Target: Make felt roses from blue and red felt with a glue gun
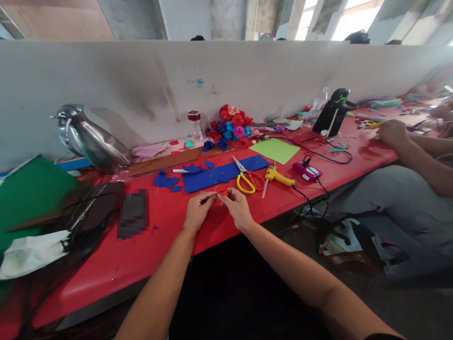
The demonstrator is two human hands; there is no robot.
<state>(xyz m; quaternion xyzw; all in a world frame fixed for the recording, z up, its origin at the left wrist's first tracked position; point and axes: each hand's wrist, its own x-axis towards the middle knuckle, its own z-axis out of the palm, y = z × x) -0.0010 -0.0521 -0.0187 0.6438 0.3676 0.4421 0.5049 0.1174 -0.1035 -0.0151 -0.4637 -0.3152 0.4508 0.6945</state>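
Over the red table (148, 245) my left hand (197, 211) and my right hand (236, 206) meet, fingers pinched together on a small red foam piece (222, 192). Just beyond them lies a long blue foam sheet (221, 174). Yellow-handled scissors (244, 177) rest on its right end, and a yellow glue gun (278, 175) lies further right. Loose blue scraps (165, 181) sit to the left of the sheet.
A pile of finished foam flowers (230, 123) stands at the white partition, with a small jar (195, 123) beside it. A green sheet (274, 150), a purple device (306, 170) with cables, and a silver balloon (90, 139) are nearby. Another person's arm (410, 148) works at the right.
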